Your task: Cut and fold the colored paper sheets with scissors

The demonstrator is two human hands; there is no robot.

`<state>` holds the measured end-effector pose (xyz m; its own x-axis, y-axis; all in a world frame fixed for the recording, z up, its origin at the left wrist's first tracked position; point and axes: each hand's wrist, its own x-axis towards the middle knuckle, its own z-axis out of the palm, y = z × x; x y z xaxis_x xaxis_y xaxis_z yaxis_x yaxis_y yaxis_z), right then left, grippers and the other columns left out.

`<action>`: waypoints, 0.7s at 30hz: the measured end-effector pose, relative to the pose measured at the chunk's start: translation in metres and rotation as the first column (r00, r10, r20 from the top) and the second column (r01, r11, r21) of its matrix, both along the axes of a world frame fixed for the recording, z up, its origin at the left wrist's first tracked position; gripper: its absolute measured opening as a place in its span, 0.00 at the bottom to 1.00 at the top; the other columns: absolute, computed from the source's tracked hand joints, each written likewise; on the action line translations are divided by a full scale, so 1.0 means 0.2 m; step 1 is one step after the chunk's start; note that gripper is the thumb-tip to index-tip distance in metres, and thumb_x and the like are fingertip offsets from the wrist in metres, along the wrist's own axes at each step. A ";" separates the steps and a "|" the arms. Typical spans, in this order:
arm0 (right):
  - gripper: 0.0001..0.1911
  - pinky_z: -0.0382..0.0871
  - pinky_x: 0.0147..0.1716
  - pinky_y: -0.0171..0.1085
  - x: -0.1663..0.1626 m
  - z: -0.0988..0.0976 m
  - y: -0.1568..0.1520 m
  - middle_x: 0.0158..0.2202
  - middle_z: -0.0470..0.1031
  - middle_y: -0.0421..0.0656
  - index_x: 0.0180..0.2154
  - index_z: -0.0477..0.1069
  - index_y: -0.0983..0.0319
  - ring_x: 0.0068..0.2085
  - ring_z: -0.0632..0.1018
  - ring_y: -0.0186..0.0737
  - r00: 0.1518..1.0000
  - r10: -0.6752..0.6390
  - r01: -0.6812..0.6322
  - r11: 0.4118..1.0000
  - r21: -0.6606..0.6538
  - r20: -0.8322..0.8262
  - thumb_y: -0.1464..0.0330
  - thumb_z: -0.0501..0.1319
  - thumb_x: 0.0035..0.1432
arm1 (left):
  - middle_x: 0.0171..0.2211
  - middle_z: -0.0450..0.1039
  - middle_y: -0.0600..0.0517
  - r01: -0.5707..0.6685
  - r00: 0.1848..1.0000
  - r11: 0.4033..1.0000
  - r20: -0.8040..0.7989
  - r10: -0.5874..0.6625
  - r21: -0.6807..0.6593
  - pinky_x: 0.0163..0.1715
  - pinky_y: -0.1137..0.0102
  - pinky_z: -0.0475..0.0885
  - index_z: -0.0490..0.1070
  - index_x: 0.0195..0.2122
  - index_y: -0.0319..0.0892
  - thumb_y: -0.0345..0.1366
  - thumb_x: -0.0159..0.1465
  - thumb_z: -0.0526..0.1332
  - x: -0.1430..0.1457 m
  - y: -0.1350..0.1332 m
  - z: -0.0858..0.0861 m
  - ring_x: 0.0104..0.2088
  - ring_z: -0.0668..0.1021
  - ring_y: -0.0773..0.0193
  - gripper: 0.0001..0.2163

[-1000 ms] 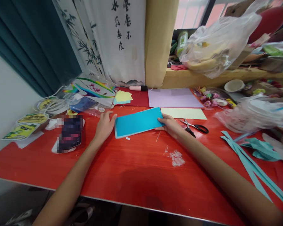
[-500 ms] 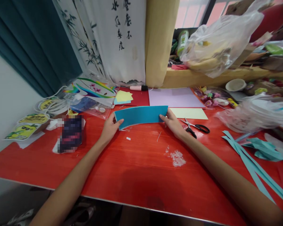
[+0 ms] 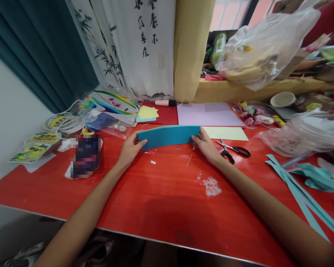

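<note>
Red table (image 3: pixel 161 207). Lilac sheet (image 3: pixel 208 114), on it. Blue card (image 3: pixel 168 137): long, plain, slightly bowed as I see it; held on the near side of the sheet, between both hands. Left hand (image 3: pixel 130 150): gripping its left end, thumb in front. Right hand (image 3: pixel 206 147): gripping its right end, thumb likewise.

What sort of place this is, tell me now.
Likely a home craft corner: scissors and teal strips lie on the red table, and the left hand and right hand hold a blue sheet.
</note>
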<state>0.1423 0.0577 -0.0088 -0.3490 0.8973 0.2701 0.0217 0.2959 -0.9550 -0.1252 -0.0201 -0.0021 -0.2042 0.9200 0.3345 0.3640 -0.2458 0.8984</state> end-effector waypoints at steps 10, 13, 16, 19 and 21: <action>0.20 0.70 0.21 0.33 0.01 0.00 0.01 0.40 0.65 0.42 0.49 0.56 0.53 0.35 0.69 0.37 0.998 0.017 -0.014 0.999 0.039 -0.068 0.66 0.55 0.54 | 0.31 0.67 0.55 -0.086 0.926 0.983 -0.352 0.139 0.162 0.26 0.74 0.63 0.62 0.54 0.50 0.35 0.59 0.59 -0.01 -0.05 0.04 0.21 0.63 0.73 0.20; 0.26 0.73 0.27 0.37 0.02 0.02 -0.01 0.48 0.63 0.44 0.56 0.50 0.50 0.40 0.70 0.40 0.999 -0.031 0.029 0.987 0.155 0.015 0.67 0.54 0.56 | 0.28 0.67 0.55 -0.061 0.878 0.980 -0.458 0.143 0.189 0.29 0.74 0.64 0.64 0.54 0.49 0.35 0.61 0.57 0.00 -0.06 0.05 0.23 0.65 0.71 0.18; 0.25 0.73 0.38 0.42 0.03 0.02 -0.01 0.57 0.57 0.43 0.57 0.52 0.50 0.50 0.67 0.46 0.982 -0.127 0.071 0.936 0.343 0.143 0.68 0.52 0.58 | 0.30 0.68 0.54 -0.052 0.865 0.975 -0.479 0.151 0.215 0.30 0.73 0.64 0.61 0.56 0.49 0.35 0.62 0.56 0.00 -0.06 0.05 0.25 0.65 0.70 0.20; 0.22 0.70 0.44 0.47 0.03 0.02 -0.01 0.55 0.61 0.44 0.56 0.57 0.52 0.53 0.65 0.47 0.960 -0.167 0.055 0.899 0.435 0.225 0.68 0.50 0.61 | 0.33 0.69 0.53 -0.034 0.854 0.973 -0.499 0.148 0.230 0.31 0.73 0.64 0.63 0.55 0.49 0.35 0.62 0.55 0.01 -0.07 0.06 0.26 0.66 0.69 0.19; 0.20 0.70 0.44 0.47 0.03 0.02 -0.02 0.52 0.64 0.44 0.55 0.58 0.52 0.50 0.68 0.46 0.956 -0.174 0.054 0.895 0.443 0.236 0.67 0.49 0.62 | 0.31 0.69 0.53 -0.051 0.855 0.976 -0.496 0.152 0.211 0.31 0.73 0.64 0.62 0.56 0.49 0.35 0.62 0.55 0.01 -0.07 0.06 0.26 0.66 0.70 0.19</action>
<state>0.1486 0.0546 -0.0043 -0.3635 0.7527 0.5489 0.3118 0.6536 -0.6897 -0.1238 -0.0337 0.0095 -0.0485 0.8149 0.5775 0.7879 -0.3241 0.5236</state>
